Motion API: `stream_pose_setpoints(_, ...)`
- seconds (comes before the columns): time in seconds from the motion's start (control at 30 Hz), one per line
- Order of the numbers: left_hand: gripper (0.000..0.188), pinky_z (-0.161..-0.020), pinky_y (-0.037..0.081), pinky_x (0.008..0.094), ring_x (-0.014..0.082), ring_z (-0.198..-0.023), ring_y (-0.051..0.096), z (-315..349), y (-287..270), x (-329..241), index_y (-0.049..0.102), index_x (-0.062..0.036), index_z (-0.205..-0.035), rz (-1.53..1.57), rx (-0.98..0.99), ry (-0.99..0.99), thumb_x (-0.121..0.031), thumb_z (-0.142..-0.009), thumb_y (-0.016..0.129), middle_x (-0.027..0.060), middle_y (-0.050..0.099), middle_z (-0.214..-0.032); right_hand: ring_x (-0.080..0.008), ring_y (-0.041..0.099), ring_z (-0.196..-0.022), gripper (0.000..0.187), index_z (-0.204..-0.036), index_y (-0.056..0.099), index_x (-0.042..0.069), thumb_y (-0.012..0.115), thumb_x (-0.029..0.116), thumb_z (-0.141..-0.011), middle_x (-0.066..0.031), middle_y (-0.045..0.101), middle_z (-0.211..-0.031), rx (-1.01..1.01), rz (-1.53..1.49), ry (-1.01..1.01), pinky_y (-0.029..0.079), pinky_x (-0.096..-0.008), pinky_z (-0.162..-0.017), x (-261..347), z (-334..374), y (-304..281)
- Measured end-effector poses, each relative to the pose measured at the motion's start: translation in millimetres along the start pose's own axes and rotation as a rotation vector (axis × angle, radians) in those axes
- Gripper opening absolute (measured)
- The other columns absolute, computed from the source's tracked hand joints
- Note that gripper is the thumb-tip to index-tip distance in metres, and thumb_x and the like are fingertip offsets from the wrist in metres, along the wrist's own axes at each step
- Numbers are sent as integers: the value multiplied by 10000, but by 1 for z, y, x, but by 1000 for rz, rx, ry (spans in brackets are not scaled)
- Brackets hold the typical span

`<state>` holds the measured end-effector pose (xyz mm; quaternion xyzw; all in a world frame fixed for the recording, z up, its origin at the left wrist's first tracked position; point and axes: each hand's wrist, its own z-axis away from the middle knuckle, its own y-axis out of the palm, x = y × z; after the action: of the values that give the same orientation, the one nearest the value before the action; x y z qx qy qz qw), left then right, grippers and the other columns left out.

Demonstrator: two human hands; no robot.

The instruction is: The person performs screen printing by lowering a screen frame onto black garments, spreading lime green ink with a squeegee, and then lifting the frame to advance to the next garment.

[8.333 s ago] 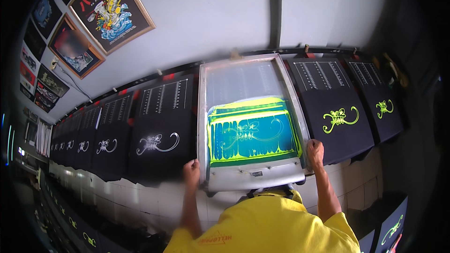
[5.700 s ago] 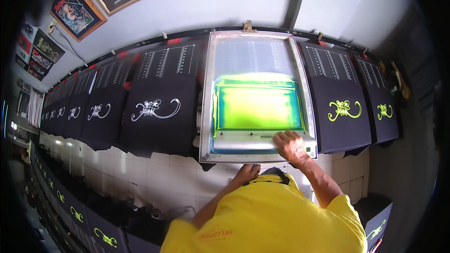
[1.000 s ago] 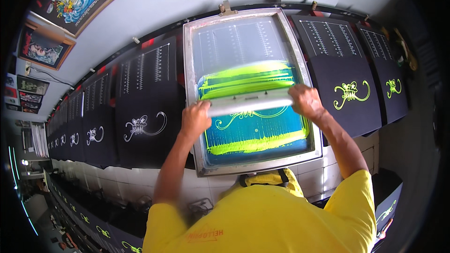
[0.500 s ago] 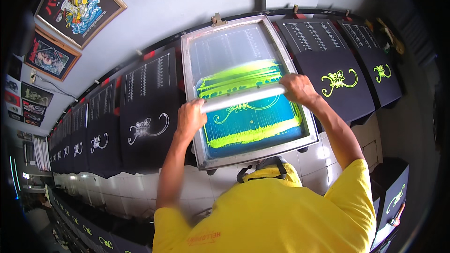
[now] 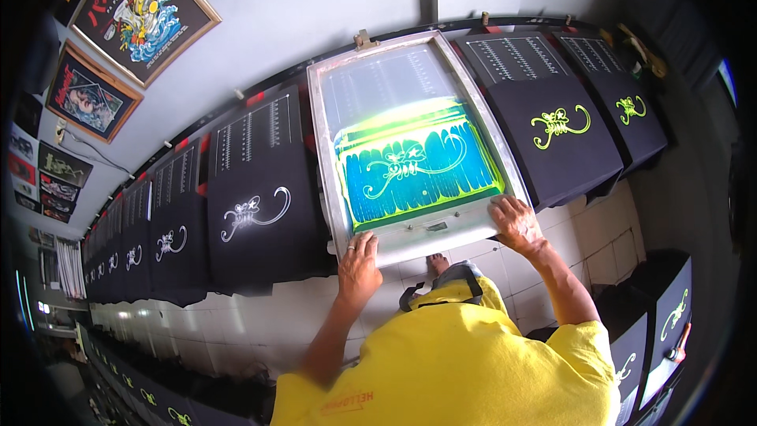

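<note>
The pale squeegee is held at its 2 ends by the left hand and right hand, fingers curled over it, at the near end of the screen frame. Green ink could be spread unevenly if 1 side is pressed harder.

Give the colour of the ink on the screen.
Bright yellow-green ink, best seen in the head view.

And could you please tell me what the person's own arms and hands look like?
The left hand and right hand are bare, without gloves. The forearms are uncovered as well, and the short, loose sleeves above them are bright yellow.
</note>
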<state>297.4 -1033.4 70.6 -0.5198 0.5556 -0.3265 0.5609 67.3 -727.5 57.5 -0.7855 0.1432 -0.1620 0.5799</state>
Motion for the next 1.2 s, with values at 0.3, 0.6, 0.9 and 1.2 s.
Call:
stream_pose_setpoints(0.3, 551, -1111, 367, 453, 386, -1374, 363, 16, 3, -3, 483, 61, -1335, 26, 113, 25, -69, -811, 593, 190, 412, -1455, -377, 482, -1241, 629, -1241, 544, 21, 775, 390, -787, -181, 505, -1319, 41, -135, 130, 432, -494, -1024, 14, 17, -2)
stream_pose_setpoints(0.6, 421, -994, 428, 447, 414, -1164, 530, 11, 30, 69, 528, 76, -1280, 329, -195, -470, -235, -997, 503, 249, 533, -1282, -396, 610, -1079, 337, -1176, 612, -14, 607, 187, -906, -206, 641, -1166, -377, -121, 659, 494, -443, -927, -57, 11, 38)
stream_pose_setpoints(0.9, 552, -933, 455, 458, 426, -1086, 575, 10, 30, 74, 561, 84, -1237, 392, -49, -587, -392, -957, 580, 274, 577, -1175, -400, 638, -1096, 583, -1285, 558, -67, 610, 387, -924, -293, 657, -1126, -142, -567, 1008, 474, -432, -974, -56, -10, 41)
stream_pose_setpoints(1.2, 1050, -981, 449, 454, 421, -1171, 539, -3, 20, 63, 398, 155, -1338, 421, 115, -655, -520, -671, 848, 311, 502, -1258, -379, 440, -1347, 1201, -1516, 201, -47, 840, 516, -669, -281, 441, -1424, 206, -514, 960, 376, -428, -1126, -45, -10, 17)
